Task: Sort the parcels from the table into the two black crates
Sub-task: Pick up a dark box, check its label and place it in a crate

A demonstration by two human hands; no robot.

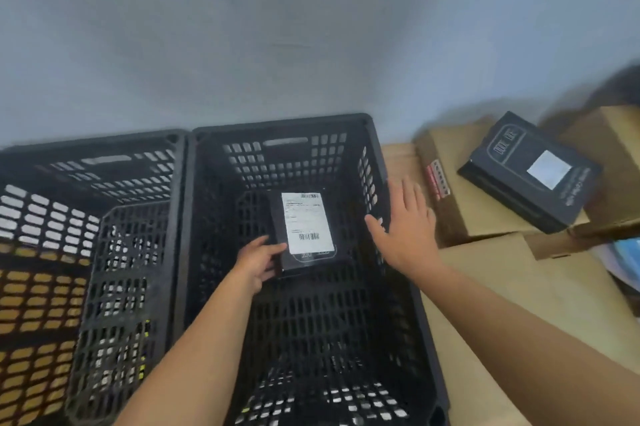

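Left hand grips the labelled parcel low in the right crate, right hand open over its right rim — I fear an early release flips it label-down.

The setting reads as a parcel-handling stockroom or dispatch area, not a home or office. Two black perforated plastic bins, the left crate and the right crate, stand side by side against a bare pale wall. Plain brown cardboard cartons are stacked beside them. A labelled black parcel carries a printed shipping label with barcodes. A second black box lies on the cartons.
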